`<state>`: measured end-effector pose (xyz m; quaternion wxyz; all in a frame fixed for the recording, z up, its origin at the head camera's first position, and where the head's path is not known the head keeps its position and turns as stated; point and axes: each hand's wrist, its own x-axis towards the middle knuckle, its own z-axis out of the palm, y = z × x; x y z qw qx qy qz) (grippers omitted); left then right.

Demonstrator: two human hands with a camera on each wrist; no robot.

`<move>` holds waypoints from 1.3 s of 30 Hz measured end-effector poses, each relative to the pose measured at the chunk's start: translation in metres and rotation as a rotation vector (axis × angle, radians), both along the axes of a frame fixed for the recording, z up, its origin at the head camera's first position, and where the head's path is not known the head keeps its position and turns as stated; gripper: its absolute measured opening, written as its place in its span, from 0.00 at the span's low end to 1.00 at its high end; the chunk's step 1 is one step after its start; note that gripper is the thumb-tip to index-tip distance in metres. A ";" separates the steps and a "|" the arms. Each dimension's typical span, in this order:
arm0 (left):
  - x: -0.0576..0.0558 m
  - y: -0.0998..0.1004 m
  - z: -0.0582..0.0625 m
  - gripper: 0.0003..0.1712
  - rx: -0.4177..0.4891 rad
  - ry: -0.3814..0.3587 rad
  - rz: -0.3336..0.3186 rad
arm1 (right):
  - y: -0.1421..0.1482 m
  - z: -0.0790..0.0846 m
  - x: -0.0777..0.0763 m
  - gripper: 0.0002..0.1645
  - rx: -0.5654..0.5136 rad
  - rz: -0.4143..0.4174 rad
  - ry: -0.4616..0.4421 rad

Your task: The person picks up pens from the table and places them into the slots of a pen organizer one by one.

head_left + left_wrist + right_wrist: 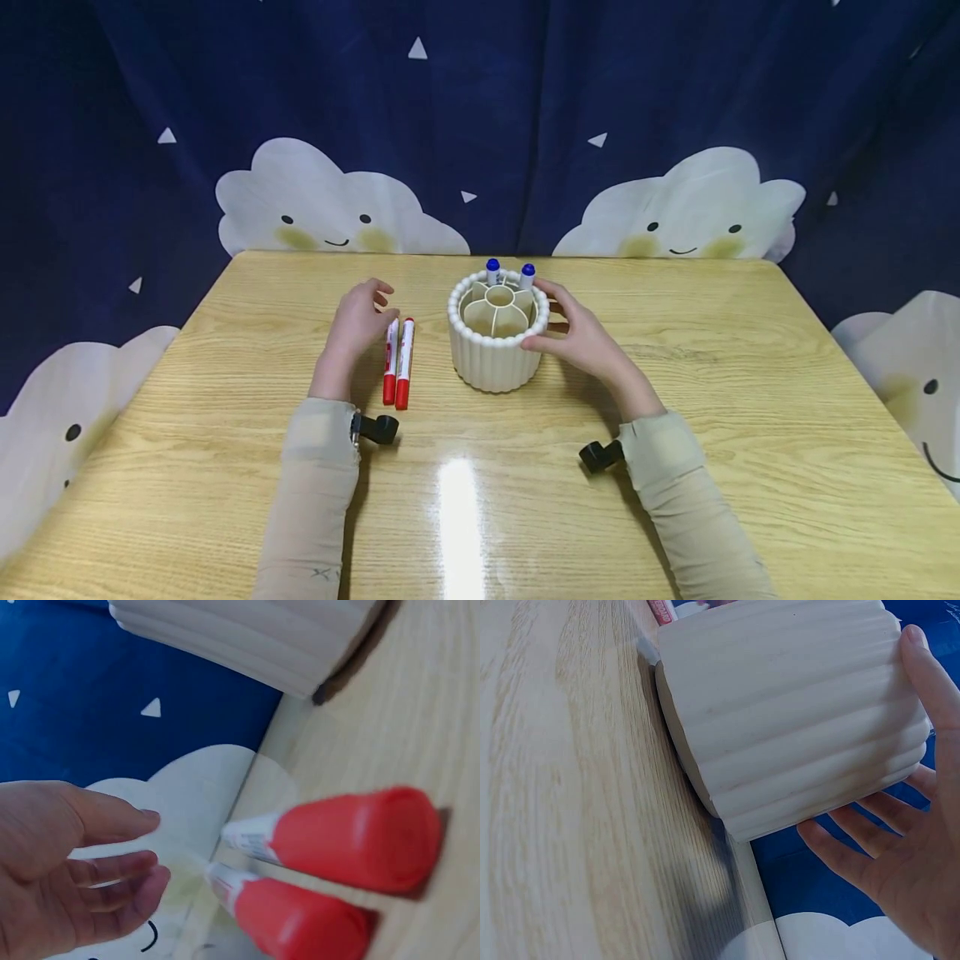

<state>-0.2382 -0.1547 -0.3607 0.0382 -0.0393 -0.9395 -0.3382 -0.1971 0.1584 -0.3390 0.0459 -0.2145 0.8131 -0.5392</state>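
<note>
i have the right hand (579, 335) gripping the cream holder (491, 367), the left hand (358, 318) relaxed beside two red markers (405, 360).

Right hand (911, 874) holds ribbed white container (795, 712); wood tabletop (555, 787) beneath, blue curtain (802, 881) behind.

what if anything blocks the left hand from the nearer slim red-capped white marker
Nothing visible: the left hand is beside the nearer slim red-capped white marker, and the other marker lies on the side away from that hand.
</note>
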 end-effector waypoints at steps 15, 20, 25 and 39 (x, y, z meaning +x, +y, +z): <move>-0.003 -0.001 -0.016 0.24 -0.120 -0.189 -0.022 | 0.000 0.001 0.000 0.50 0.001 0.002 -0.001; -0.003 0.001 -0.017 0.27 -0.123 -0.187 -0.026 | 0.001 0.001 0.000 0.50 0.015 0.005 -0.004; -0.003 0.003 -0.015 0.26 -0.125 -0.184 -0.020 | 0.002 0.002 -0.002 0.50 0.022 0.005 0.001; -0.002 -0.008 -0.013 0.26 -0.018 -0.141 0.065 | 0.001 -0.001 -0.002 0.50 0.018 0.004 -0.005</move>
